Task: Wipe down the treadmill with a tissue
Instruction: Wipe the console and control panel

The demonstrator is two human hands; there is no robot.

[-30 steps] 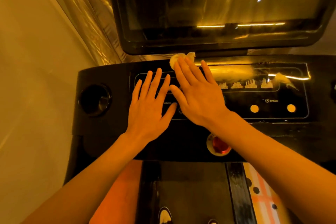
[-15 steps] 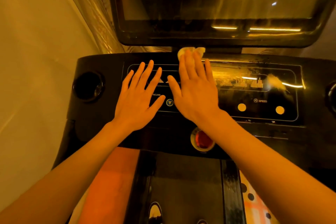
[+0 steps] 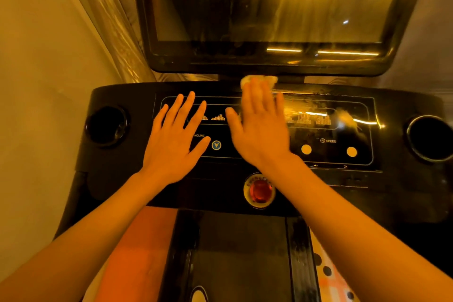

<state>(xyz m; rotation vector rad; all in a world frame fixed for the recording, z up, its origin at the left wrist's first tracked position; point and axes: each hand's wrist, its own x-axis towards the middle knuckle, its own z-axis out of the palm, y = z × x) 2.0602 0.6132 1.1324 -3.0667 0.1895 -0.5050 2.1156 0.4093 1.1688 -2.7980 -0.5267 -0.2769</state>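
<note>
The black treadmill console (image 3: 367, 179) fills the middle of the head view, with a glossy control panel (image 3: 343, 105) and a dark screen (image 3: 269, 7) above it. My right hand (image 3: 259, 127) lies flat on the panel's middle, pressing a white tissue (image 3: 257, 79) under its fingers; the tissue pokes out past the fingertips at the panel's far edge. My left hand (image 3: 175, 137) rests flat on the panel's left part, fingers spread, holding nothing.
Round cup holders sit at the console's left (image 3: 106, 126) and right (image 3: 429, 137) ends. A red stop button (image 3: 260, 190) is below my right wrist. Yellow buttons (image 3: 306, 149) lie right of it. The belt (image 3: 240, 252) runs below; a wall (image 3: 36, 105) stands at left.
My right hand with the tissue has slid away from my left hand, to the right and toward the panel's far edge. The left hand stays flat in place. The view has shifted.
</note>
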